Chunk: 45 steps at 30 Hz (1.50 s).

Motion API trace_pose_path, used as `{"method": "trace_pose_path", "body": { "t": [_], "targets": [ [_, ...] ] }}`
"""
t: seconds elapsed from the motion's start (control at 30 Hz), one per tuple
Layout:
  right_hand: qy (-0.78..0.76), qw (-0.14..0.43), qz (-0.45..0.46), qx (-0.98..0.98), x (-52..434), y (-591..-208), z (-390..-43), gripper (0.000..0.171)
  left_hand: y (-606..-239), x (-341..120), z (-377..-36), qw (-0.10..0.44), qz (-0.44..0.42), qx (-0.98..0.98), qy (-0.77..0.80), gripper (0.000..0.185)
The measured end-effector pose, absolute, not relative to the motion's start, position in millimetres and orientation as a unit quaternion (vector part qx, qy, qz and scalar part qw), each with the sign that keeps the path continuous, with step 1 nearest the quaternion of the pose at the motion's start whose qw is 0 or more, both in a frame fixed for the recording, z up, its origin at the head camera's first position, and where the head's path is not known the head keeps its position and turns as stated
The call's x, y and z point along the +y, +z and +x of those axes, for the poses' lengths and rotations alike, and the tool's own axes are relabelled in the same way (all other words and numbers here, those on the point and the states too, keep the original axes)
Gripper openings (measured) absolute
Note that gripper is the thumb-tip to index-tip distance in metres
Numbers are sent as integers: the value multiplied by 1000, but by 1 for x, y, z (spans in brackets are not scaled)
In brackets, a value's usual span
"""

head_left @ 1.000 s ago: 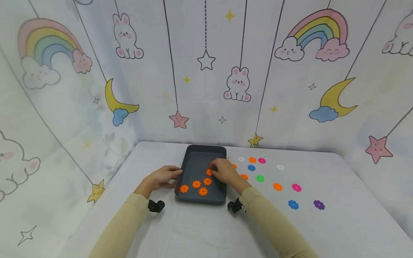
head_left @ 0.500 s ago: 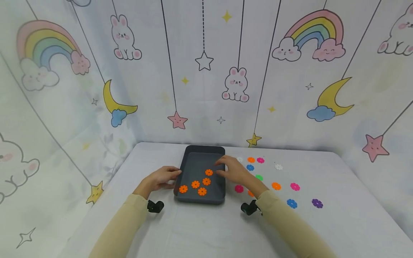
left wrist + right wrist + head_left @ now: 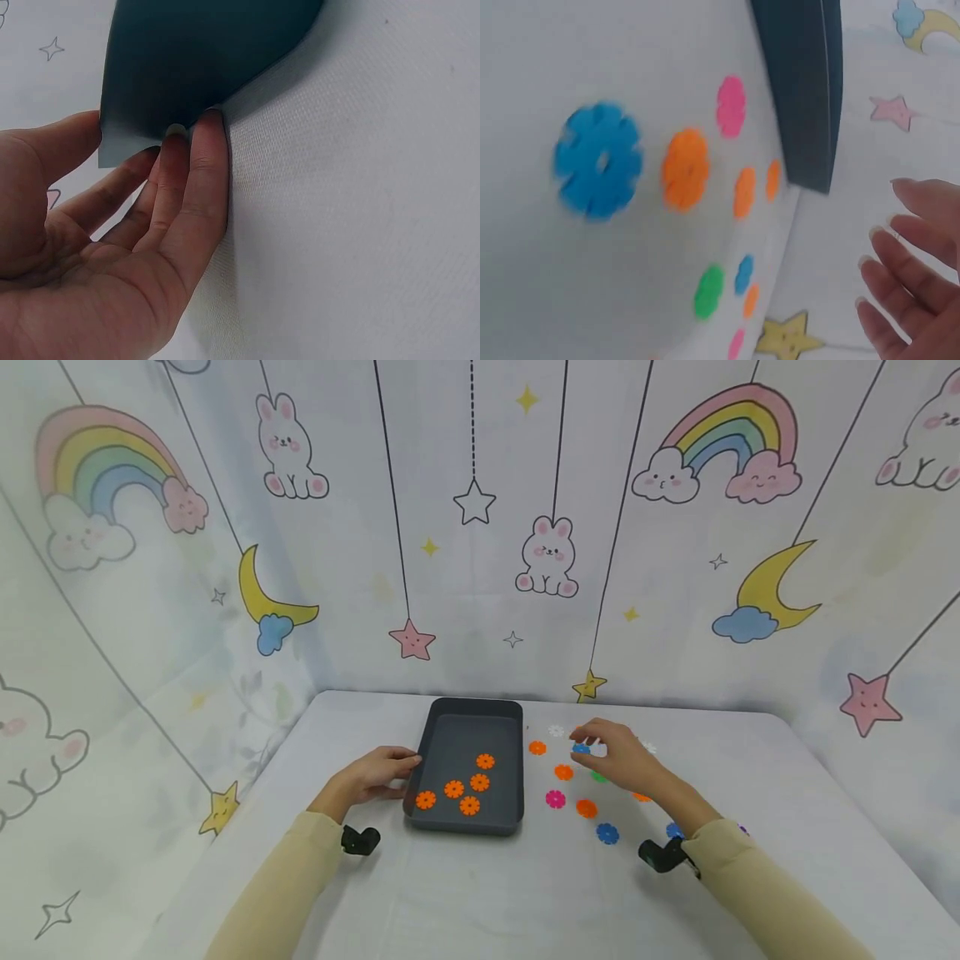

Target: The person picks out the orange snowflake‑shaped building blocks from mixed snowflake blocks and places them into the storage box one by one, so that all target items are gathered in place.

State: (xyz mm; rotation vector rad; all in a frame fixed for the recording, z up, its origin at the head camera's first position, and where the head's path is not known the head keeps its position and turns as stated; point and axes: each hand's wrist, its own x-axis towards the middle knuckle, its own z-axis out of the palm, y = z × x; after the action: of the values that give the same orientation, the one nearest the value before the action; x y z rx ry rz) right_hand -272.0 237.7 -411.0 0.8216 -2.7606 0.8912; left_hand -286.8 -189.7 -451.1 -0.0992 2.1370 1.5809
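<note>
My left hand [image 3: 380, 770] holds the left side of a dark grey tray [image 3: 501, 822]. In the left wrist view, the thumb [image 3: 75, 139] is at the tray's rim and the fingertips press low against its outer wall. Inside the tray lie several orange flower-shaped discs [image 3: 469, 806]. My right hand [image 3: 618, 756] is over the table, right of the tray, with relaxed fingers and nothing between them. Beneath and around it are scattered discs, among them a blue disc [image 3: 581, 749], a green disc [image 3: 599, 776] and an orange disc [image 3: 564, 772].
Near the tray's right side lie a pink disc [image 3: 555, 799], an orange disc [image 3: 587, 808] and a blue disc [image 3: 607, 833]. A white disc [image 3: 556, 732] lies farther back. A patterned cloth [image 3: 450, 577] hangs behind the white table [image 3: 465, 893].
The right hand has let go of an orange disc inside the tray, then moved right, out over the loose discs. The left hand has stayed at the tray's side.
</note>
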Motion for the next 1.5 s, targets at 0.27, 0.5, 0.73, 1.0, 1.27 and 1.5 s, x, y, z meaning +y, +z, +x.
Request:
{"method": "trace_pose_path", "body": {
  "t": [0.27, 0.5, 0.73, 1.0, 1.27, 1.5],
  "targets": [
    [257, 44, 221, -940, 289, -415, -259, 21, -450, -189, -287, 238, -32, 781, 576, 50],
    [244, 14, 184, -952, 322, -429, -253, 23, -453, -190, -288, 239, -33, 784, 571, 52],
    [249, -28, 139, -958, 336, -444, -247, 23, -453, -191, -289, 238, -30, 785, 571, 51],
    [249, -46, 119, -960, 338, -450, -246, 26, -454, -190, -287, 232, -31, 785, 574, 50],
    [258, -59, 104, -959, 336, -454, -248, 28, -456, -189, -287, 227, -32, 788, 571, 51],
    [255, -62, 104, -959, 335, -457, -251, 26, -455, -190, -287, 230, -32, 786, 574, 52]
  ]
}}
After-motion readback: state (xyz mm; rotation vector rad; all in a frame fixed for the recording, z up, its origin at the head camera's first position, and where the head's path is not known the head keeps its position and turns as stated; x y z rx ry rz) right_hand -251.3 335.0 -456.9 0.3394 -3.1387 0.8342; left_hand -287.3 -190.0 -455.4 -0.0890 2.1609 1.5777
